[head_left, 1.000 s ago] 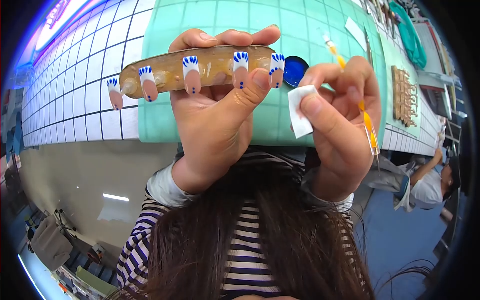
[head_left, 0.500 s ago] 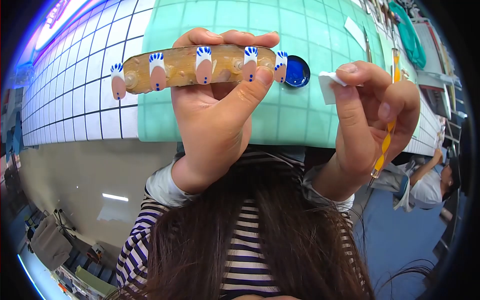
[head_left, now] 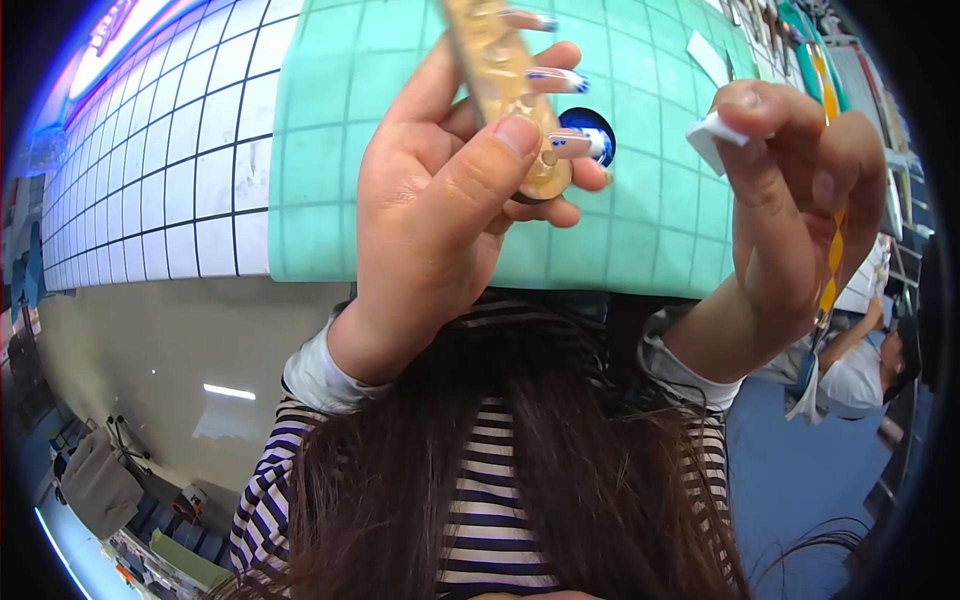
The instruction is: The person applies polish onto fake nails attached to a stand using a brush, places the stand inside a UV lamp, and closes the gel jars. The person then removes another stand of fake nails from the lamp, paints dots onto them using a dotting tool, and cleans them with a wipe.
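My left hand (head_left: 440, 190) grips a wooden strip (head_left: 495, 65), now steeply tilted with its top end out of the frame. Along its right side stick out nail tips (head_left: 575, 145) in pink and white with blue marks. Behind the lowest one, a small round pot of blue paint (head_left: 590, 122) is partly hidden. My right hand (head_left: 800, 200), farther right, pinches a folded white wipe (head_left: 716, 140) between thumb and index finger. A tool with a yellow twisted handle (head_left: 832, 265) is also held in it, passing behind the fingers.
A green mat (head_left: 640, 230) lies on a white tiled table (head_left: 215, 150). A white paper piece (head_left: 708, 58) and several thin tools are at the back right. Another person (head_left: 855, 370) is at the far right, and a chair (head_left: 100, 485) at the lower left.
My left hand has turned the strip from level to steep, and its far end has swung up. My right hand has moved right and slightly up with the wipe and tool.
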Available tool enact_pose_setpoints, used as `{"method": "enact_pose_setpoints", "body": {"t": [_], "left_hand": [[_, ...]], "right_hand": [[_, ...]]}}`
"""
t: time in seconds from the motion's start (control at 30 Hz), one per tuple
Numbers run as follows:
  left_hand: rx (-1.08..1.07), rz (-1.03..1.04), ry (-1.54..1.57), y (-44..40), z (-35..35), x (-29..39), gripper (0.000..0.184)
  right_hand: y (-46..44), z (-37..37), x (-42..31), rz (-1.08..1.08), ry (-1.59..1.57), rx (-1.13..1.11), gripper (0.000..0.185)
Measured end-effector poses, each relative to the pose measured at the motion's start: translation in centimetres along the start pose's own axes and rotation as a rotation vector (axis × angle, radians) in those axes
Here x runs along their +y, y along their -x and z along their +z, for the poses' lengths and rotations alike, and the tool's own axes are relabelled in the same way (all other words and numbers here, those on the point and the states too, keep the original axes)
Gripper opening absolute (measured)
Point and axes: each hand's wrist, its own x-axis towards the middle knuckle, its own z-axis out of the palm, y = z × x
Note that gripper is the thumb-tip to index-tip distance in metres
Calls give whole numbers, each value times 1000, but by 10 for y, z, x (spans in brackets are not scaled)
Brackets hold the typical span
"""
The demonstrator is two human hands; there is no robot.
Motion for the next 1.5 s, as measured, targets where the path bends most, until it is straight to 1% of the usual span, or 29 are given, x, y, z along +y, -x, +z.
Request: {"method": "enact_pose_setpoints", "body": {"t": [0.03, 0.07, 0.1, 0.13, 0.2, 0.23, 0.27, 0.33, 0.37, 0.4, 0.47, 0.5, 0.63, 1.0, 1.13, 1.23, 1.4, 1.43, 1.47, 1.5], "left_hand": [[186, -144, -184, -5, 15, 5, 63], [373, -290, -368, -7, 22, 8, 63], [376, -290, -369, -7, 23, 8, 63], [376, -290, -362, -7, 22, 8, 64], [373, -292, -349, -8, 22, 6, 64], [370, -293, -343, -7, 22, 5, 64], [368, -295, -336, -8, 20, 7, 64], [365, -300, -322, -7, 20, 6, 64], [363, -301, -314, -8, 22, 4, 64], [362, -302, -306, -7, 22, 4, 64], [360, -305, -289, -7, 22, 4, 64], [359, -307, -280, -6, 21, 4, 64], [358, -309, -251, -5, 20, 5, 65], [351, -305, -168, -3, 16, 4, 66], [343, -298, -139, -3, 14, 4, 66], [333, -288, -120, -4, 11, 3, 66], [296, -267, -89, 0, 12, 6, 67], [284, -262, -84, 0, 12, 5, 67], [271, -257, -79, 0, 12, 5, 67], [257, -253, -75, 2, 14, 5, 67]], "right_hand": [[3, 3, 0, 3, -3, -3, 31], [6, 9, -1, -34, 66, 14, 32], [8, 14, -1, -72, 135, 31, 33], [7, 16, -3, -70, 134, 31, 33], [4, 19, -7, -218, 233, -170, 34], [5, 20, -10, -263, 304, -201, 34], [9, 25, -10, -261, 304, -199, 34], [22, 41, -4, -323, 279, 52, 34], [20, 47, 15, -580, 221, 118, 34], [20, 51, 15, -577, 222, 118, 34], [20, 55, 14, -653, 349, 151, 34], [24, 51, -6, -380, 459, 80, 36], [24, 53, -4, -428, 468, 73, 40], [16, 38, -13, -490, 640, -270, 55], [19, 38, -15, -484, 650, -272, 56], [23, 37, -17, -455, 731, -250, 53], [27, 30, -15, -367, 586, -94, 39], [29, 30, -13, -341, 480, -8, 36], [31, 34, -14, -350, 485, -4, 36], [34, 40, -17, -211, 407, 123, 35]]}}
